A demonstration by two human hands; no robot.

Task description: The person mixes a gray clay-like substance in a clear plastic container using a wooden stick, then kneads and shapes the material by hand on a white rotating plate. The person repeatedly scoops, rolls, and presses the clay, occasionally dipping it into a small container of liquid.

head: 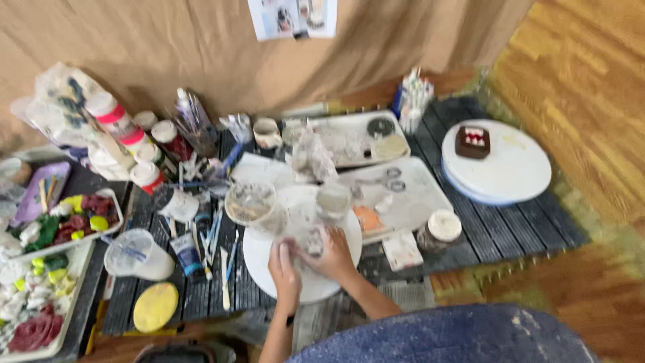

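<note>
I have both hands over the white round turntable (306,282) at the near middle of the dark slatted board (510,232). My right hand (332,255) is curled around a small pale piece (314,240), blurred, so I can't name it better. My left hand (285,269) is closed up against the same piece from the left, seemingly steadying it; I judge both are clamped on it, held just above the turntable so it can be worked from either side. Just beyond stand two clear plastic cups (252,203), close at hand. Brushes and tools (216,235) lie to the left, beside a yellow oval sponge (155,306). Far right, a second white round board (500,171) carries a small brown box-shaped piece (472,142), set well apart.
</note>
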